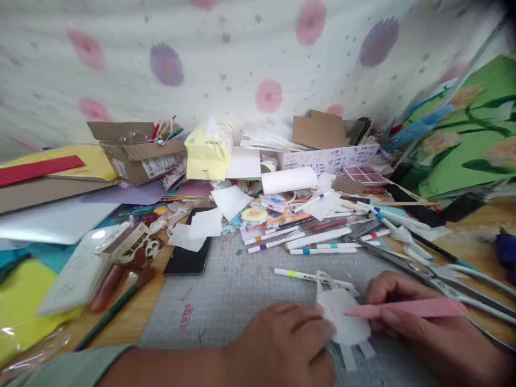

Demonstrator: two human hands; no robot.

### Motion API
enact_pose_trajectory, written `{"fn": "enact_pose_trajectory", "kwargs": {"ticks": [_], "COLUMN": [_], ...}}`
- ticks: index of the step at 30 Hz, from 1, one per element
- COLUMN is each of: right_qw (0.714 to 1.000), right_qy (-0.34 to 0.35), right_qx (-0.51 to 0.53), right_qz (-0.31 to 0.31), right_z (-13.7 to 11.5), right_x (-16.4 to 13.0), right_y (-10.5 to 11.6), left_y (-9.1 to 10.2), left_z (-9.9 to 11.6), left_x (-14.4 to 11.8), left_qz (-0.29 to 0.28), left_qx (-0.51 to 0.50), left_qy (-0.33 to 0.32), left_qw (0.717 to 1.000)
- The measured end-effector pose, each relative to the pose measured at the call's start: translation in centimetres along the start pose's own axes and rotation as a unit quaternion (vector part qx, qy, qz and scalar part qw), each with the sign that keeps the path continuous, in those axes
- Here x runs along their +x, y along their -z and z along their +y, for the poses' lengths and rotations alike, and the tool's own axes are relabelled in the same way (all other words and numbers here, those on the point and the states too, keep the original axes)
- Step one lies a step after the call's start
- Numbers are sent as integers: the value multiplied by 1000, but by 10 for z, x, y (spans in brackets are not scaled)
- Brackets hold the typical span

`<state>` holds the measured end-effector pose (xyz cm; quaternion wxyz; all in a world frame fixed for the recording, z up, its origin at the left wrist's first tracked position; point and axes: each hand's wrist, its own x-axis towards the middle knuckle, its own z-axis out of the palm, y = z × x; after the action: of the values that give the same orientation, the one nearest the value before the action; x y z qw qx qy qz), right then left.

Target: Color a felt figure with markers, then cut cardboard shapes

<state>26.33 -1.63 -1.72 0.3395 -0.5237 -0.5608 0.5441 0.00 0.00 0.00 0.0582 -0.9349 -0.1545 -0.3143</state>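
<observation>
Here the left hand [288, 336] lies knuckles-up on the grey cutting mat [226, 290], its fingertips curled onto the near edge of a white paper cut-out [342, 317], pressing it flat, it seems, so the sheet cannot slide; the hand closes around nothing, it only bears down. The right hand [397, 309] sits just beside the cut-out on the other side, thumb and fingers pinched narrowly on a pink paper strip [407, 308]; the strip is held level, one tip reaching in over the white paper and the other end jutting out to the right, probably so it can be lined up against the cut-out. That cut-out lies on the mat between the two hands, with small tabs sticking out of its lower edge toward the person.

Just behind it lies a white marker with a yellow-green band [310, 277]; further back a row of similar markers [298, 242] sits at the mat's far edge, apart from the hands. Long scissors [435, 274] lie near the right hand, blades pointing left; a dark phone [187, 252] half covered by white paper squares rests to the left; a yellow tissue pack [207, 153] and a cardboard box [135, 150] stand against the flowered cloth [258, 59] at the back.
</observation>
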Motion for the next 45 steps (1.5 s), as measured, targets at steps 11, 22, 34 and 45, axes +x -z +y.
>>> {"fn": "enact_pose_trajectory", "kwargs": {"ticks": [11,22,34,45], "right_qw": [999,995,995,996], "right_qy": [2,51,41,34], "right_qx": [18,-53,-80,-72], "right_qz": [27,61,53,30], "right_z": [-28,-40,-46,-47], "right_x": [-1,-2,-3,-5], "right_y": [-9,-19,-20,-20], "left_y": [9,28,26,25], "left_z": [0,4,3,3], "left_x": [-2,12,10,10], "left_qz": [-107,-154,-153,-153], "left_qx": [-35,-85,-98,-101], "left_qy": [-7,50,39,40], "left_qw": [994,983,983,982]}}
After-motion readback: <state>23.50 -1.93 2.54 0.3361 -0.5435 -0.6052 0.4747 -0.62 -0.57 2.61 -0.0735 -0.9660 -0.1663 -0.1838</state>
